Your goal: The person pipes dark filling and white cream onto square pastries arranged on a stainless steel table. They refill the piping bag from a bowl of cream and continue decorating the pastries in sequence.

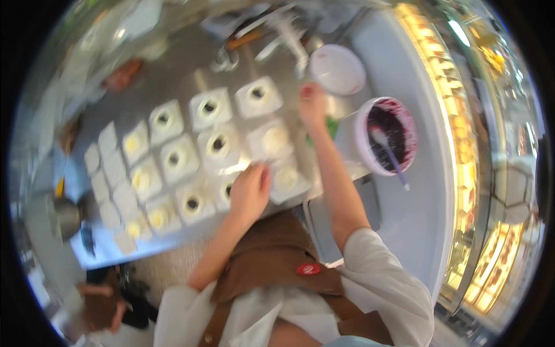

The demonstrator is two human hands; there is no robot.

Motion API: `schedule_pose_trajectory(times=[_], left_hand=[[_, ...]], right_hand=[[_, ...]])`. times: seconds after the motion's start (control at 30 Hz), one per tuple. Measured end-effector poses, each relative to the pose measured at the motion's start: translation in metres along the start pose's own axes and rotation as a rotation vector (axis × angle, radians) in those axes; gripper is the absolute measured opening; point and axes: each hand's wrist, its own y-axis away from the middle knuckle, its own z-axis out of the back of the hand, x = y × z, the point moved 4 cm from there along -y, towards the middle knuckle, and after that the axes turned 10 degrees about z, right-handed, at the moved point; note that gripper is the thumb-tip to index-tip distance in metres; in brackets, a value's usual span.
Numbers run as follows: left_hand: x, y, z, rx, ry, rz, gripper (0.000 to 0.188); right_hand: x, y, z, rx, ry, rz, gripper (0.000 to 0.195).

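White squares lie in rows on a metal worktable. Several carry a round of pale cream with a dark filling in the middle; others hold only a pale cream mound. My left hand, fingers curled, hovers over the front row and partly hides one dark-centred square. Beyond the right end of the rows is my right hand, with a dark red patch near its fingertips. Blur hides whether either hand holds anything. A white tub of dark red filling stands at right, a purple-handled spatula inside.
A round white lid lies behind my right hand. Something green shows beside my right forearm. Tools and white objects crowd the table's back. Lit display shelves run along the right. Another person is at lower left.
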Motion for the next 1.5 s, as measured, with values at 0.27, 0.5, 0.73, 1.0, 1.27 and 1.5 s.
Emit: schedule_pose_trajectory(times=[0.27,0.5,0.73,1.0,1.27,1.5], left_hand=[[0.002,0.051,0.050,0.147,0.261,0.338,0.017],[0.000,0.067,0.086,0.004,0.249,0.516,0.007],[0.000,0.123,0.139,0.020,0.461,0.423,0.008],[0.075,0.291,0.241,-0.216,0.813,0.341,0.023],[0.153,0.492,0.386,-0.672,1.534,0.261,0.058],[0.197,0.573,0.428,-0.887,1.437,0.306,0.041]], right_hand=[[-0.127,-0.123,-0.133,0.181,0.880,-0.184,0.033],[-0.129,-0.125,-0.133,0.255,0.883,-0.284,0.036],[-0.018,-0.048,-0.036,0.438,0.423,-0.226,0.043],[0.285,0.236,0.005,0.774,-0.312,0.116,0.016],[0.475,0.461,-0.103,1.192,-0.469,0.702,0.017],[0.560,0.537,-0.168,1.283,-0.511,0.968,0.018]])
